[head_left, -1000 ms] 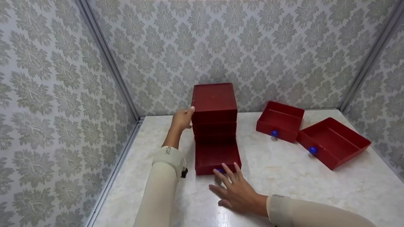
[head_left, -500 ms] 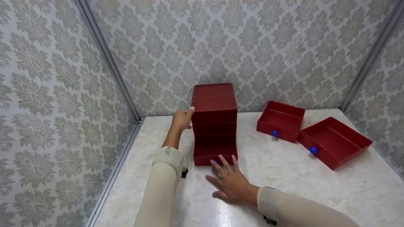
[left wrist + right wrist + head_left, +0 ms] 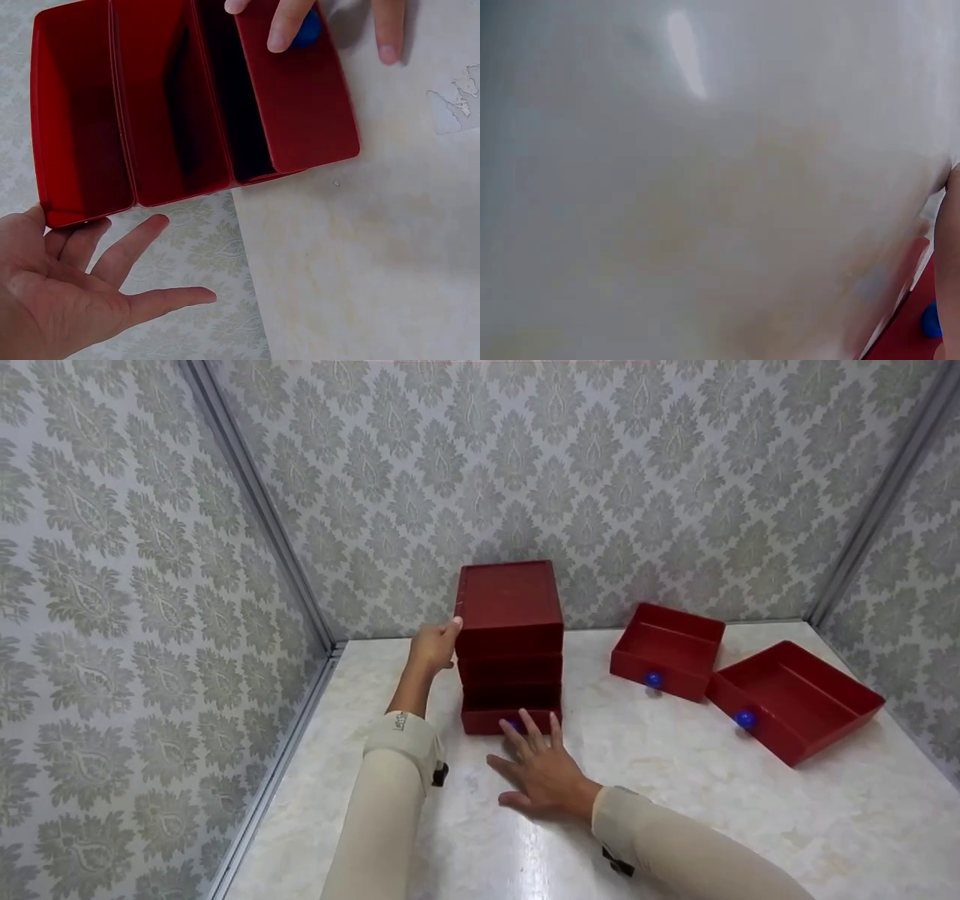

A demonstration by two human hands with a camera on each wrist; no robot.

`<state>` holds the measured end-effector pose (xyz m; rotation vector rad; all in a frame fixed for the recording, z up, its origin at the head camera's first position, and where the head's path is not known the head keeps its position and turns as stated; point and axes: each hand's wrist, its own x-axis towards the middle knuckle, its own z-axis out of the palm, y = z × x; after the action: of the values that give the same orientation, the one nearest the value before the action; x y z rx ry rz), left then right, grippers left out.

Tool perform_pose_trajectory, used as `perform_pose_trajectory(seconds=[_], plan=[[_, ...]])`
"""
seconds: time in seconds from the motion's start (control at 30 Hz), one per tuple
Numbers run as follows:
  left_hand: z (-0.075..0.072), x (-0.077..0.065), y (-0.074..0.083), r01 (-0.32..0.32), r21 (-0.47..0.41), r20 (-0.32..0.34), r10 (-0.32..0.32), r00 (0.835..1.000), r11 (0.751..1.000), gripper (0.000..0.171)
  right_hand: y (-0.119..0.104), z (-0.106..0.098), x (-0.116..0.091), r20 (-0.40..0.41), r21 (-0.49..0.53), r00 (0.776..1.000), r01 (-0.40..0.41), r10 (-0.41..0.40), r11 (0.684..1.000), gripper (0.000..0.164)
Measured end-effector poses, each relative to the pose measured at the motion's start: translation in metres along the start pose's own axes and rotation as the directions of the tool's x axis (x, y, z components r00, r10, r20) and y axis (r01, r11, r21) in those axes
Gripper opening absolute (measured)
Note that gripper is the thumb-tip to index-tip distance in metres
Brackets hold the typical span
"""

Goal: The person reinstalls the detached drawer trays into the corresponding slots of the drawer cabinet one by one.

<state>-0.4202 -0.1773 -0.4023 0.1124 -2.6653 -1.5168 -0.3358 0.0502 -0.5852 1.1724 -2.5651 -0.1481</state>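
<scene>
A red drawer cabinet (image 3: 510, 594) stands near the back wall with its two upper slots open and dark inside. In the bottom slot a red drawer (image 3: 480, 723) sits partly pulled out, its blue knob (image 3: 309, 31) showing beside a fingertip. My left hand (image 3: 433, 648) rests against the cabinet's left side, thumb at the top front corner; the left wrist view shows several of its fingers extended along that side. My right hand (image 3: 546, 774) has its fingers spread and straight, the fingertips touching the drawer front around the knob.
Two loose red drawers with blue knobs lie to the right on the marbled table (image 3: 675, 810): a smaller drawer (image 3: 667, 649) at the back and a larger drawer (image 3: 799, 701) touching it. Patterned walls (image 3: 517, 472) enclose the back and sides.
The bottom drawer has slid back into the cabinet by a good part of its length, with my right hand following it away from me. My left hand has stayed at the cabinet's side.
</scene>
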Motion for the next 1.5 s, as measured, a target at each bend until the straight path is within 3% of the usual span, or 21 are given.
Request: perform_pose_trajectory(seconds=[0.37,0.6,0.9,1.1,1.2,1.3,1.4,1.5], plan=[[0.002,0.000,0.000,-0.002,0.032,-0.054,0.004,0.999,0.999,0.048,0.018,-0.004,0.021,0.103,0.025,0.993,-0.062,0.059,0.998,0.065],[0.004,-0.001,0.001,0.009,0.042,-0.048,-0.007,0.999,0.999,0.048,0.029,-0.005,0.030,0.164,0.052,0.982,-0.107,0.098,0.993,0.068],[0.004,0.003,0.000,-0.025,0.111,-0.070,0.033,0.997,0.994,0.051,0.032,-0.007,0.032,0.214,0.072,0.973,-0.107,0.089,0.992,0.073],[0.002,0.004,-0.002,-0.027,0.112,-0.077,0.036,0.996,0.993,0.049,0.034,-0.009,0.036,0.268,0.102,0.959,-0.118,0.087,0.988,0.066],[0.001,0.004,-0.002,-0.026,0.104,-0.083,0.035,0.996,0.994,0.049,0.037,-0.008,0.035,0.229,0.078,0.971,-0.093,0.073,0.993,0.065],[0.002,0.004,-0.003,-0.024,0.101,-0.092,0.033,0.995,0.995,0.050,0.041,-0.010,0.030,0.089,0.040,0.995,-0.040,0.037,0.998,0.059],[0.003,0.004,-0.002,-0.022,0.100,-0.094,0.032,0.995,0.995,0.051,0.050,-0.012,0.019,-0.049,-0.061,0.998,0.033,-0.036,0.998,0.033],[0.005,0.004,-0.001,-0.022,0.098,-0.089,0.031,0.996,0.995,0.051,0.065,-0.012,0.006,-0.155,-0.151,0.983,0.073,-0.097,0.986,0.010]])
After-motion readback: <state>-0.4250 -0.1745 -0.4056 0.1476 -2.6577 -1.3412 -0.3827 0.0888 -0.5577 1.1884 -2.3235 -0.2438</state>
